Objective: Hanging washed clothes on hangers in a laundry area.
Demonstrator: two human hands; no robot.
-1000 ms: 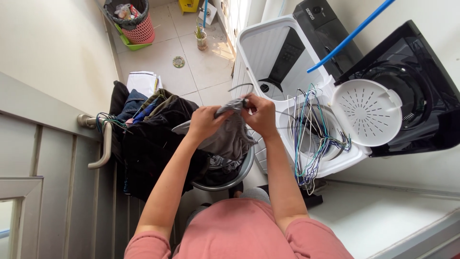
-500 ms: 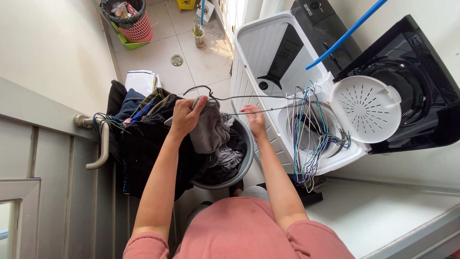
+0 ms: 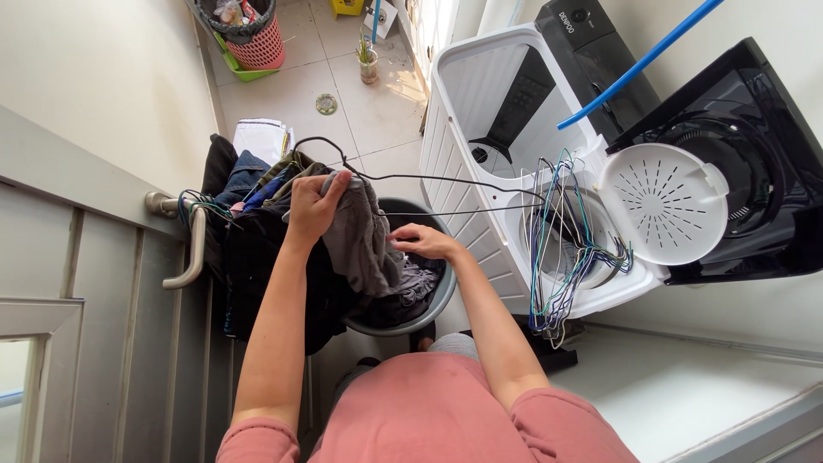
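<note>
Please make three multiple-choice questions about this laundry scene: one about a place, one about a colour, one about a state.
1. Where does the bundle of wire hangers hang?
A. On the washing machine's rim
B. On the door handle
C. In the pink basket

2. What colour is the garment in the left hand?
A. Red
B. Grey
C. White

3. What is the state of the round perforated lid?
A. Shut flat
B. Lying on the floor
C. Swung open

Answers: 1 A, the hangers drape over the edge of the washing machine. 2 B, the cloth held up with a dark hanger is grey. 3 C, the lid stands raised, and the tub opening shows.
</note>
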